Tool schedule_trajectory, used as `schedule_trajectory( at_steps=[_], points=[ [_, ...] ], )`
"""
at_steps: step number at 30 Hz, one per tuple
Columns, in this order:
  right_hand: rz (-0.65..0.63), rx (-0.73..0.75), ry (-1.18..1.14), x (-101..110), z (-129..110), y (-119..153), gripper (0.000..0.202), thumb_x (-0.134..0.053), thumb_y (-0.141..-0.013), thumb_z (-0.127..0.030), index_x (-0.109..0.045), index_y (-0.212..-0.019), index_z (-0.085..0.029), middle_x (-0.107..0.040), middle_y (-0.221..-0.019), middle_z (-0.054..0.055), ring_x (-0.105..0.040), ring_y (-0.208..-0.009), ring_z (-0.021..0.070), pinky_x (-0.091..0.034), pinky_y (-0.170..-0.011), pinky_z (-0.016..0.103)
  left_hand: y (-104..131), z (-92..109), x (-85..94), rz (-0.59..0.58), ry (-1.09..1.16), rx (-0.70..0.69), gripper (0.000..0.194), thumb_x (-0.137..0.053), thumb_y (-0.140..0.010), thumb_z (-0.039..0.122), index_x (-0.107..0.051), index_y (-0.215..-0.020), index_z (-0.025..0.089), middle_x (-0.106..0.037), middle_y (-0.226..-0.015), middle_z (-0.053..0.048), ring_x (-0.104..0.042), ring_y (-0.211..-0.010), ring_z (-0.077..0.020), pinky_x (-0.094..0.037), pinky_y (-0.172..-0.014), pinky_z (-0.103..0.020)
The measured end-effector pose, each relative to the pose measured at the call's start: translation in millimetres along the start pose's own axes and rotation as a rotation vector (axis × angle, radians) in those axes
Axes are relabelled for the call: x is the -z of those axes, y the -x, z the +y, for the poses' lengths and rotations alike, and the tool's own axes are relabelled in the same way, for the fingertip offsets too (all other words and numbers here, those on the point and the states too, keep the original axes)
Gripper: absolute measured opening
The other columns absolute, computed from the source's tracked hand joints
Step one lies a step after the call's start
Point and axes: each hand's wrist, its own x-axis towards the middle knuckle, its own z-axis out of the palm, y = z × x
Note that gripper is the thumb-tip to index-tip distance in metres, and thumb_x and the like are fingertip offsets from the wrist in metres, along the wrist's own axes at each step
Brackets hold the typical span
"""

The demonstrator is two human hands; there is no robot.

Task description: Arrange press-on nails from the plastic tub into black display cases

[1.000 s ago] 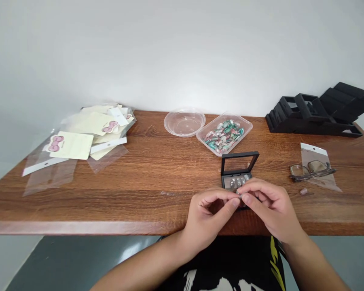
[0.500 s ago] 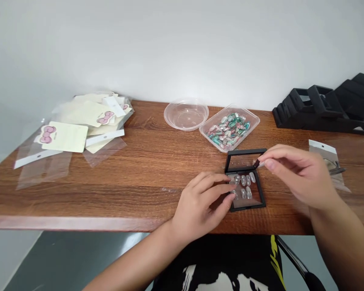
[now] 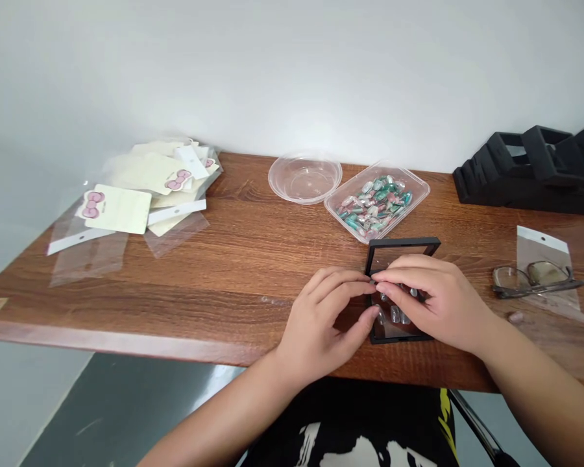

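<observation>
The open black case (image 3: 401, 339) sits at the near edge of the bench (image 3: 224, 259), lid raised, with glossy nail tips (image 3: 396, 315) inside. Your right hand (image 3: 435, 295) pinches something too small to make out at the case's left side; your left hand (image 3: 328, 324) has its fingertips there too, but you can't tell whether its grip holds anything. Beyond the case lies a clear tub (image 3: 377, 204) of coloured pieces; glasses (image 3: 533, 279) rest to the right.
</observation>
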Motion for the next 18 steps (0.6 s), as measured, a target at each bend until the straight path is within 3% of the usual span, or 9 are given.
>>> schedule_trajectory(
  at_steps=[9, 18],
  points=[
    [-0.040, 0.083, 0.067, -7, 11, 4, 0.021, -0.055, -0.097, -0.025, -0.074, -0.104, -0.019, -0.074, -0.089, 0.005, -0.064, -0.079, 0.0167, -0.054, -0.074, 0.034, 1, 1, -0.3, -0.100, -0.043, 0.061, 0.022, -0.062, -0.092, 0.029, -0.060, -0.112, 0.020, -0.068, -0.109, -0.008, -0.062, -0.101, -0.0230, -0.051, -0.092, -0.040],
    [-0.069, 0.037, 0.074, -10, 17, 5, 0.017, -0.059, -0.096, -0.025, -0.074, -0.101, -0.019, -0.075, -0.087, 0.004, -0.064, -0.079, 0.0175, -0.053, -0.074, 0.033, 5, -2, -3.3, -0.157, -0.102, 0.054, 0.034, -0.067, -0.090, 0.029, -0.058, -0.120, 0.018, -0.067, -0.117, -0.008, -0.054, -0.115, -0.0270, -0.047, -0.104, -0.047]
  ],
)
